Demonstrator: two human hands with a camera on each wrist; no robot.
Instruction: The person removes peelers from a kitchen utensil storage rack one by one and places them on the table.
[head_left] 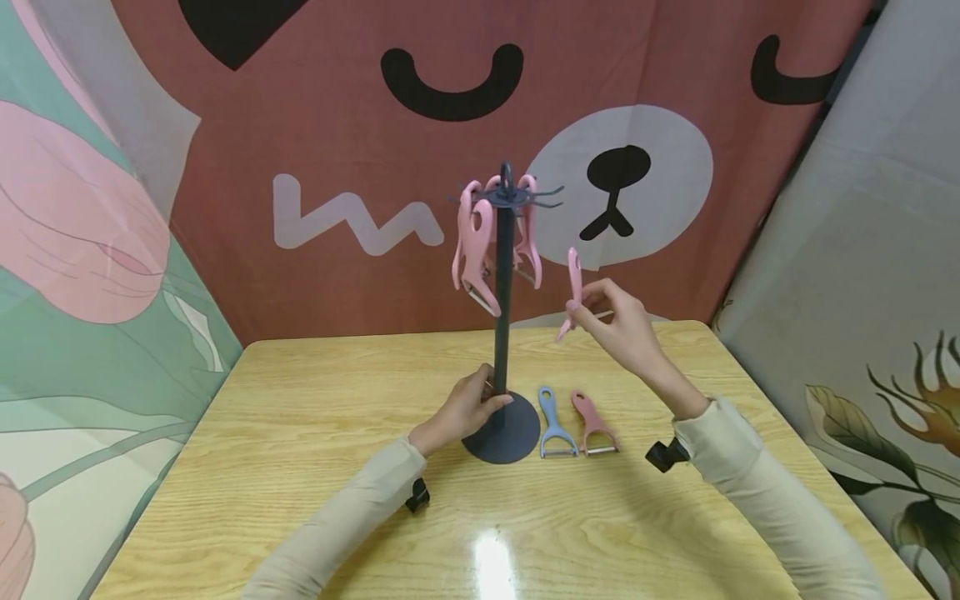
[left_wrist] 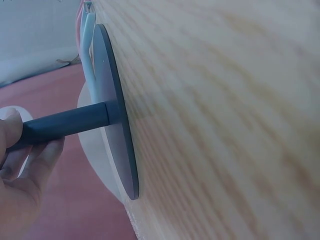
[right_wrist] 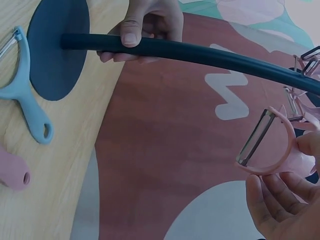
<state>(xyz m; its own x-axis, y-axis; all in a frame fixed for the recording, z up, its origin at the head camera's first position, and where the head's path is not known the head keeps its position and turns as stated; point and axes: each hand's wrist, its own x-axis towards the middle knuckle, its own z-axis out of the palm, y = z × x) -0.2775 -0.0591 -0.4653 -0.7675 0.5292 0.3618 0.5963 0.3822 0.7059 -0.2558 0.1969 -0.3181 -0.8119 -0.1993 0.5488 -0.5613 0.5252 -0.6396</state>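
A dark hook stand [head_left: 503,333] with a round base stands on the table, several pink peelers [head_left: 477,250] hanging from its top hooks. Low on the pole, just above the base, my left hand [head_left: 471,404] grips it, fingers and thumb curled round. My right hand [head_left: 618,321] pinches a pink peeler [head_left: 575,279] to the right of the stand, below hook height and apart from the hooks. In the right wrist view that held peeler [right_wrist: 287,150] shows its metal blade. A blue peeler [head_left: 550,425] and a darker pink peeler [head_left: 592,421] lie beside the base.
The wooden table [head_left: 337,392] reaches back to a red cloth backdrop [head_left: 337,125] with a printed bear face. Bare hooks [head_left: 551,196] stick out on the stand's right side. Printed cloths hang at left and right.
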